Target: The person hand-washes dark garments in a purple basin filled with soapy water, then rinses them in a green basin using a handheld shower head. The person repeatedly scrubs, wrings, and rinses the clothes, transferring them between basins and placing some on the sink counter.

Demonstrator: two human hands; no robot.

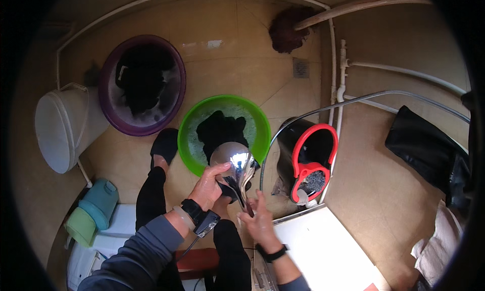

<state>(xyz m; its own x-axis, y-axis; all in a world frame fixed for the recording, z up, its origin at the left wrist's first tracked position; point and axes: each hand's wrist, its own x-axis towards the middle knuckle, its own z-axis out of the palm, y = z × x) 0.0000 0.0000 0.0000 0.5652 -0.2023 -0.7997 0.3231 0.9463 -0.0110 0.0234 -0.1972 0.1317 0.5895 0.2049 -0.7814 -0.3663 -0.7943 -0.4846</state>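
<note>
A shiny chrome shower head point(231, 157) is in front of me, over the near side of a green basin point(268, 124). My left hand point(208, 182) grips it at the left side, thumb on the metal and the other fingers mostly hidden. Around the lower handle, my right hand point(260, 220) is closed. The grey metal hose point(348, 100) curves in from the right and runs down to that hand. Dark wet cloth point(220, 132) lies in sudsy water in the basin, partly covered by the shower head.
A purple basin point(180, 99) with dark cloth stands far left, beside a white bucket point(55, 132). At right are a black bucket with red fittings point(301, 175) and a white panel point(323, 245). A mop point(290, 31), floor drain point(301, 67) and wall pipes point(341, 84) lie farther away.
</note>
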